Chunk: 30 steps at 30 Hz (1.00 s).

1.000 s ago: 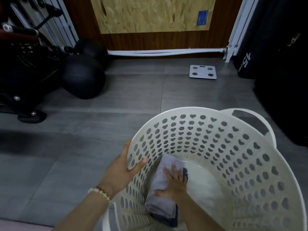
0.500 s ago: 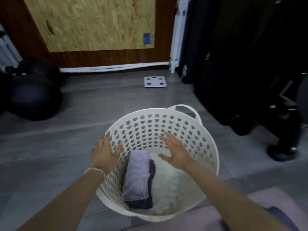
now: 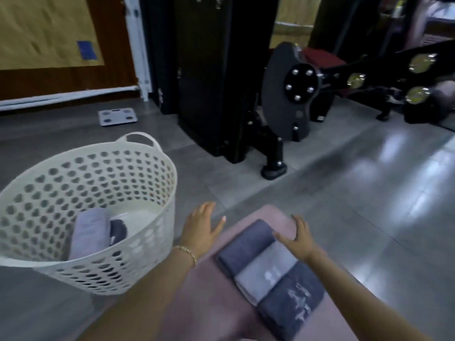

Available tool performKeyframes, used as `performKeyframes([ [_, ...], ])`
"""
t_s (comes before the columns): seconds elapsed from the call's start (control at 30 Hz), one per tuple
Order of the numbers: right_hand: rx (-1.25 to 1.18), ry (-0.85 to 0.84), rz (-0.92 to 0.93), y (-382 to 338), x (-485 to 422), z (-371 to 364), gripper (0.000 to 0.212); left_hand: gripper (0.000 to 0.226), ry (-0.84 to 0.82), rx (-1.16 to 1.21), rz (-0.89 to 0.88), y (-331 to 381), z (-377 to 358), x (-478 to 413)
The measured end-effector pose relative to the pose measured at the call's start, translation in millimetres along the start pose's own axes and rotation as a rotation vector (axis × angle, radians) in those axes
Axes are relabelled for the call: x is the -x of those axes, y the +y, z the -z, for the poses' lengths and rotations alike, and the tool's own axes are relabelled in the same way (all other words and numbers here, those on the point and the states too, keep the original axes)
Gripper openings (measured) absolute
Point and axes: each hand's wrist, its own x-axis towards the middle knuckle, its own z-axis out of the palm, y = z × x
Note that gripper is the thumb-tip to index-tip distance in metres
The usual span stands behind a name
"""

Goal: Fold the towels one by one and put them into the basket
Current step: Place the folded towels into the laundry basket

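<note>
The left hand and right hand hover empty, fingers spread, by the farthest dark grey folded towel on the pink mat, so the person should cup its ends evenly, keeping the folds tight, before lifting it into the white perforated plastic basket.

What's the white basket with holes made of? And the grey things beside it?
The basket looks like moulded plastic: smooth, cream, with neat heart and round holes. The folded towels look like soft terry cloth, matt and fuzzy; blur hides the weave.
</note>
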Motion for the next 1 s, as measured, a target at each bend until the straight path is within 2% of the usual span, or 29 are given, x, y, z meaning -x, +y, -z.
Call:
performKeyframes([
  [0.07,-0.075,-0.003,-0.182,57.3,15.7,8.3,0.097,0.101,-0.109,-0.015,0.016,20.6,-34.7,9.0],
  [0.2,-0.363,0.02,-0.545,153.8,39.3,-2.4,0.114,0.101,-0.275,-0.038,0.061,41.4,-88.6,18.8],
  [0.33,-0.653,-0.058,-0.75,191.8,51.3,-17.0,0.102,0.078,-0.36,-0.072,0.165,46.3,-132.3,18.0],
  [0.43,-0.882,-0.089,-0.777,206.2,44.0,-33.0,0.072,0.067,-0.359,-0.076,0.203,54.2,-161.8,10.9],
  [0.47,-0.921,-0.082,-0.797,210.7,40.9,-40.2,0.073,0.066,-0.362,-0.082,0.204,56.5,-170.7,8.5],
  [0.63,-1.109,-0.01,-0.828,289.9,7.2,-120.5,0.113,0.065,-0.448,-0.136,0.165,55.8,-207.5,5.2],
  [0.73,-1.147,0.039,-0.9,282.0,5.2,-114.8,0.128,0.065,-0.451,-0.138,0.175,53.8,-220.0,7.1],
  [0.8,-1.171,0.059,-0.883,263.8,5.2,-104.6,0.117,0.063,-0.443,-0.133,0.172,55.7,-223.5,10.3],
  [0.87,-1.19,0.01,-0.847,257.9,4.2,-105.0,0.103,0.066,-0.432,-0.123,0.17,55.2,-225.7,12.6],
  [0.93,-1.21,0.013,-0.827,258.6,2.0,-109.8,0.1,0.074,-0.426,-0.116,0.175,55.5,-225.8,14.5],
  [1.0,-1.225,0.026,-0.824,251.8,3.9,-105.5,0.089,0.066,-0.414,-0.103,0.186,54.7,-226.7,15.2],
])
